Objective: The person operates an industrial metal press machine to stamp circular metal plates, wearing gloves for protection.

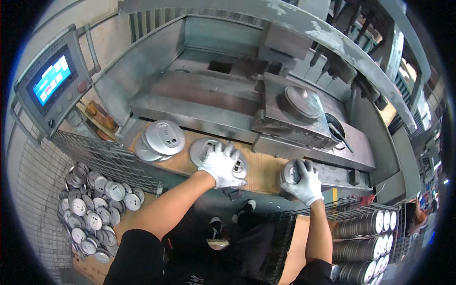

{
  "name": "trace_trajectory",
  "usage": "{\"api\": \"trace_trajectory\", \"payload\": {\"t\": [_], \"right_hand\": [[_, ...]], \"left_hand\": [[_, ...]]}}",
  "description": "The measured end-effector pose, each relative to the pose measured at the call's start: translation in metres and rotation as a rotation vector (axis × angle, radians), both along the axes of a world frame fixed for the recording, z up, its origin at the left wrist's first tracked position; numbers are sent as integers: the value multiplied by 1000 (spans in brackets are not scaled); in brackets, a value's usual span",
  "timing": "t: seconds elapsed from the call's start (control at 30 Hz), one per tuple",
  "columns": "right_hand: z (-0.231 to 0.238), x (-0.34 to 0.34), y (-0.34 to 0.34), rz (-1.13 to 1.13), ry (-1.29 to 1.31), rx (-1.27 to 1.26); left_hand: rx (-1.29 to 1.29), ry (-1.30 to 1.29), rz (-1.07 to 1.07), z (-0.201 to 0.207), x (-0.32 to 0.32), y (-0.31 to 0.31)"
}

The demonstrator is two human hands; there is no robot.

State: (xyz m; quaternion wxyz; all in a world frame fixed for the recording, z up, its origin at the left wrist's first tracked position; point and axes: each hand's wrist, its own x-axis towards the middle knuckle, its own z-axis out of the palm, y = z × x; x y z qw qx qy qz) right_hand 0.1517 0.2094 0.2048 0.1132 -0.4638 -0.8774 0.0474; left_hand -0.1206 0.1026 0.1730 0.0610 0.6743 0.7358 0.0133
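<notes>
My left hand [222,165], in a white glove, lies with spread fingers over two overlapping round grey metal discs on a cardboard-covered ledge [262,167]. One disc [195,151] shows left of the fingers; the other [243,172] shows beneath and beside the palm. Farther right, my gloved right hand [306,184] curls its fingers over a small stack of metal discs [285,178], gripping its right side. The lower part of that stack is partly hidden by the hand. Left of my left hand sits another pile of discs [163,137] with small square cut-outs.
Behind the ledge, a metal block [280,124] carries a round disc [302,102] inside the machine's basin. A control panel [52,80] stands at left. Loose discs [95,209] fill a wire basket lower left; stacked discs [358,247] lie in rows lower right. A frame beam [327,35] crosses overhead.
</notes>
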Motion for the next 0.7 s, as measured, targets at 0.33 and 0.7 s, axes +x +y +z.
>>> {"api": "trace_trajectory", "payload": {"t": [0.33, 0.7], "right_hand": [[0, 36, 15, -17, 156, 11], [-10, 169, 65, -496, 278, 155]], "left_hand": [[-39, 2, 38, 11, -2, 0], [311, -306, 38, 165, 56, 118]]}}
